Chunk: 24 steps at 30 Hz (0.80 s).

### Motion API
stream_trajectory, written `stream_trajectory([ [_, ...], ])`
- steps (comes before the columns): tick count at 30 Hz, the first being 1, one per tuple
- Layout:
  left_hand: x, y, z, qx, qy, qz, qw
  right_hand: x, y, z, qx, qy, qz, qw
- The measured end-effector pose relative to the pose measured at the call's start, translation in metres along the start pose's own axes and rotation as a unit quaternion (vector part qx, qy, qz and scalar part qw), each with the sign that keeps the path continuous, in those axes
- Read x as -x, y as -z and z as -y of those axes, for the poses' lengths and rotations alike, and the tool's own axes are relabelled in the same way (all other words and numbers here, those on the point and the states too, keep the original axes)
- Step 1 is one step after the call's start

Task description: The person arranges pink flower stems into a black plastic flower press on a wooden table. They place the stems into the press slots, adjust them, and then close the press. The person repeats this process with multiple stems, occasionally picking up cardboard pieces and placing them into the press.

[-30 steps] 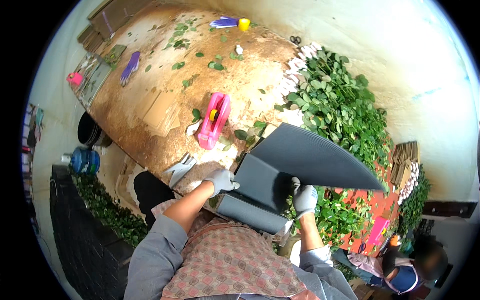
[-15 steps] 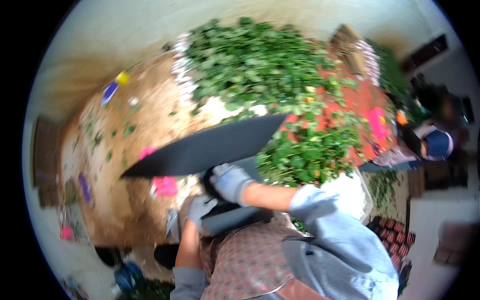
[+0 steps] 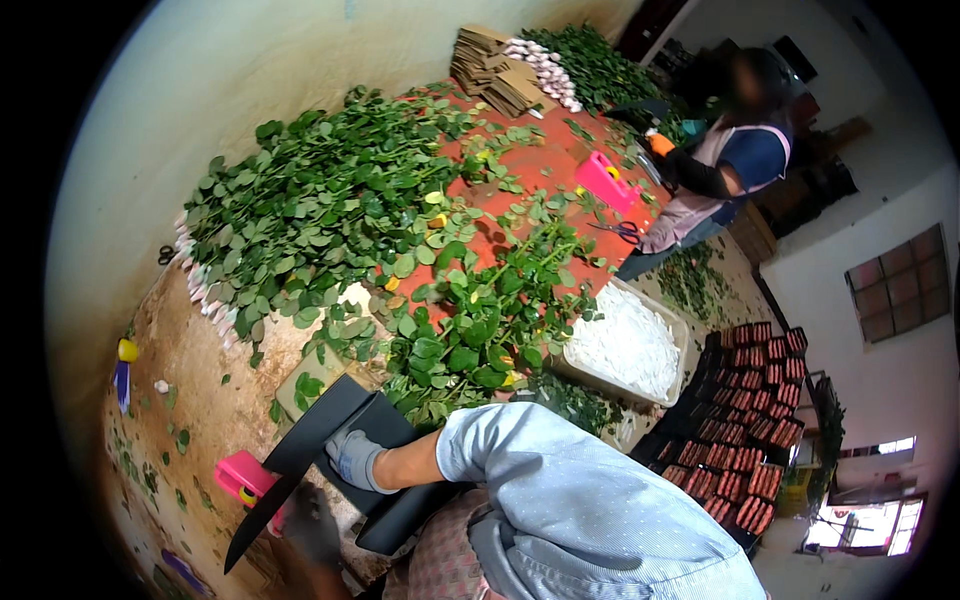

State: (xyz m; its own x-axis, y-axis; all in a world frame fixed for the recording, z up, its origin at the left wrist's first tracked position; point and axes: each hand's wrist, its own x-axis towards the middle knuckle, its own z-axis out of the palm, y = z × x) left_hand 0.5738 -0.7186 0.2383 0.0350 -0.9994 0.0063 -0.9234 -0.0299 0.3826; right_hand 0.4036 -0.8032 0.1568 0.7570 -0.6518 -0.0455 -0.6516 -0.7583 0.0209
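A large folded sheet of black cardboard (image 3: 352, 418) lies at the table's near edge, one long flap tilted up with a pointed end. My right hand (image 3: 360, 460), in a grey glove, presses into its fold with the fingers bent against the board. Lower and to the left, my gloved left hand (image 3: 312, 520) is in shadow beside the flap, close to a pink tape dispenser (image 3: 243, 478). Its fingers are too dark and blurred to read. Just beyond the cardboard lies a loose heap of leafy green stems (image 3: 470, 330).
A bigger pile of leafy stems (image 3: 310, 190) covers the far table, its bundled pale ends at left. A white-filled bin (image 3: 625, 345) stands right, near several black crates of pink bundles (image 3: 740, 400). Across the red tabletop (image 3: 520, 160), a co-worker (image 3: 735, 160) stands by another pink dispenser (image 3: 607, 182).
My view has swung right, bringing the co-worker and crates into fuller sight. The black cardboard has turned to a steeper slant, and my left hand now shows beside the pink dispenser.
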Motion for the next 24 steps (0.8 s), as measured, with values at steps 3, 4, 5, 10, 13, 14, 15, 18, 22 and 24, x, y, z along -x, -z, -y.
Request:
stream_trajectory([
  [3,-0.040,0.061,-0.051,-0.005,-0.107,-0.057,0.993,0.001,0.020,-0.004,0.034,0.025,0.023,0.999],
  [4,-0.051,0.068,-0.064,-0.009,-0.161,-0.072,0.984,0.000,0.022,-0.003,0.036,0.022,0.020,0.999],
  [5,-0.061,0.064,-0.068,-0.011,-0.172,-0.047,0.984,-0.001,0.024,-0.004,0.027,0.022,0.035,0.999],
  [10,-0.115,0.020,-0.051,0.068,-0.115,0.204,0.970,-0.017,0.010,0.001,-0.036,0.055,0.138,0.988],
  [13,-0.156,0.019,-0.070,0.091,-0.034,0.419,0.903,-0.024,-0.016,0.005,-0.091,0.055,0.110,0.988],
  [14,-0.165,0.006,-0.059,0.122,0.000,0.464,0.877,-0.021,-0.017,0.005,-0.069,0.074,0.094,0.990],
  [15,-0.170,-0.002,-0.048,0.149,0.033,0.505,0.850,-0.019,-0.013,0.004,-0.052,0.058,0.066,0.995],
  [18,-0.166,-0.035,0.010,0.372,0.166,0.527,0.746,-0.004,0.017,0.004,-0.023,-0.028,-0.034,0.999],
  [22,-0.174,-0.031,-0.012,0.321,0.207,0.482,0.788,-0.005,0.055,-0.015,-0.004,0.091,0.095,0.991],
  [24,-0.181,-0.033,-0.013,0.163,0.081,0.423,0.888,-0.003,0.037,-0.015,-0.040,0.066,0.086,0.993],
])
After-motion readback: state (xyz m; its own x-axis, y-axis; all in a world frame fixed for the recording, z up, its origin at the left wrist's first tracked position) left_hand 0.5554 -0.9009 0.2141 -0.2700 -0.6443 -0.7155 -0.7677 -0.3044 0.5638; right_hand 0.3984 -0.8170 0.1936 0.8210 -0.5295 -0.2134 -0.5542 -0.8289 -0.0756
